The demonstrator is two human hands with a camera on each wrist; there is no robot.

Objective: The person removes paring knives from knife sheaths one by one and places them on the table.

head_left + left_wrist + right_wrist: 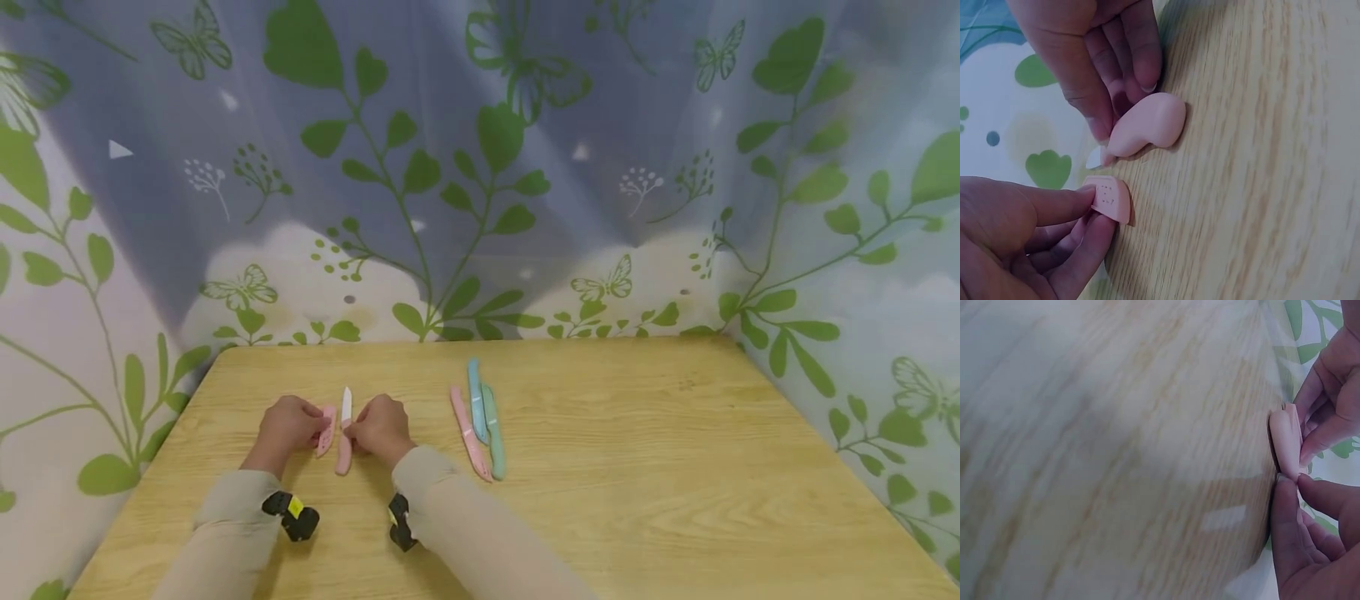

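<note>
Between thumb and fingers, my left hand (288, 427) pinches a pink knife sheath (326, 431) with small holes in it. Just to its right lies a small knife with a pink handle (343, 457) and a bare white blade (347, 403) pointing away from me. My right hand (384, 427) pinches that knife where handle meets blade. In the left wrist view the curved handle (1154, 122) lies at the tabletop, and the sheath (1116, 201) is apart from it. Fingers of the right hand hide part of the blade there.
Right of my hands, a pink knife (467, 429), a blue knife (476, 400) and a green knife (494, 433) lie close together on the wooden table (645, 467). A curtain (570, 208) with leaves and butterflies hangs behind the table's back edge and along its sides.
</note>
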